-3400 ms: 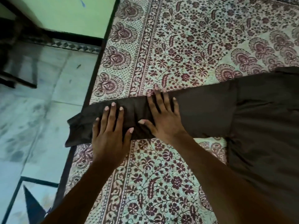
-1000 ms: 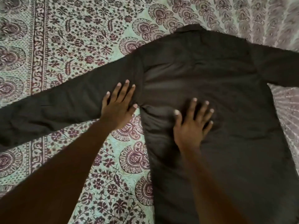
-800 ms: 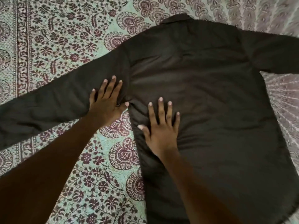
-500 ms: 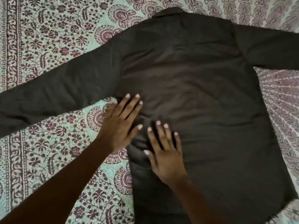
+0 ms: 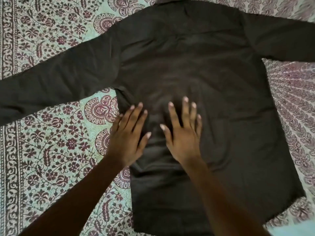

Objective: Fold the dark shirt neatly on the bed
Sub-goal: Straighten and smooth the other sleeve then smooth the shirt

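Dark brown shirt [image 5: 196,57] lies spread on the patterned bed [image 5: 51,150]; left hand [image 5: 127,138] and right hand [image 5: 184,138] press it side by side, each grip slack, fingers straight.

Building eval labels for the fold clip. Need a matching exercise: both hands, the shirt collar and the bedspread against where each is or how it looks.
Things
1. left hand
2. right hand
3. collar
4. bedspread

Places or looks
A. at the top edge of the frame
B. flat on the back of the shirt, wholly on fabric
C. flat across the shirt's side edge
D. floral print, under the shirt

Pairs: 1-C; 2-B; 3-A; 4-D
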Motion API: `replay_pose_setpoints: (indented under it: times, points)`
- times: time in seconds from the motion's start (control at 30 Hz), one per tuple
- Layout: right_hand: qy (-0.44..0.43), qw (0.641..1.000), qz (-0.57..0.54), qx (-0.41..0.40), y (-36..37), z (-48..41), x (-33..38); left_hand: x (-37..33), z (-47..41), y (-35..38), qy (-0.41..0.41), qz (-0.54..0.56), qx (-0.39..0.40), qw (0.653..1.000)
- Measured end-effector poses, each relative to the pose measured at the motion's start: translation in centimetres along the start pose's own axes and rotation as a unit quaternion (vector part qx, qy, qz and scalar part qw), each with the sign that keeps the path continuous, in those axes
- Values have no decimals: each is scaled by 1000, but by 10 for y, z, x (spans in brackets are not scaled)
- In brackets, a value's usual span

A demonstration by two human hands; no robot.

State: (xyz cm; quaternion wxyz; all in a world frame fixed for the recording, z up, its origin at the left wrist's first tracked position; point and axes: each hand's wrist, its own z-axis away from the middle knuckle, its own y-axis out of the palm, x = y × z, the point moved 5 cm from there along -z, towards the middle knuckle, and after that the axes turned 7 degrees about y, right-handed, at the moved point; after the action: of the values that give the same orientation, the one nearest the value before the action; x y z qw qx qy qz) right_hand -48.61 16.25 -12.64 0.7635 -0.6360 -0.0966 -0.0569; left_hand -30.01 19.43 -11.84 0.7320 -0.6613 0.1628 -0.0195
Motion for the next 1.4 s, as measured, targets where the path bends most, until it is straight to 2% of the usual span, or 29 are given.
replay_pose_setpoints:
  times: [0.07,0.13,0.23,0.4,0.5,0.6,0.67,0.77,1.03,1.1,1.17,1.27,1.4]
  points:
    - [-44,998,8,32,11,-21,8,2,-23,8,-26,-10,14,1000]
    - [-38,998,30,36,19,-14,-1,0,-25,19,-35,-27,35,998]
    - [-2,999,53,11,21,40,-32,-13,3,30,-41,-26,48,998]
    - [34,997,57,28,22,133,-70,-49,81,40,13,-30,68,997]
    - [52,998,28,8,15,132,-69,-58,94,38,11,-29,50,998]
    - [43,999,7,-25,8,96,-56,-61,68,35,4,-6,13,1000]
    - [37,999,-1,-16,10,77,-57,-64,49,39,11,3,23,1000]
    - [81,997,8,7,16,85,-83,-70,50,50,22,-22,45,998]
    - [231,973,19,7,7,219,-158,-109,145,61,46,-31,66,996]
    - [214,977,11,-18,1,209,-158,-114,134,57,51,-30,44,997]
    - [142,989,6,-42,-6,180,-148,-122,115,51,62,-37,27,997]
    - [67,998,4,-19,1,146,-147,-146,101,59,87,-47,44,994]
    - [141,989,39,-32,8,178,-187,-185,132,75,135,-34,76,987]
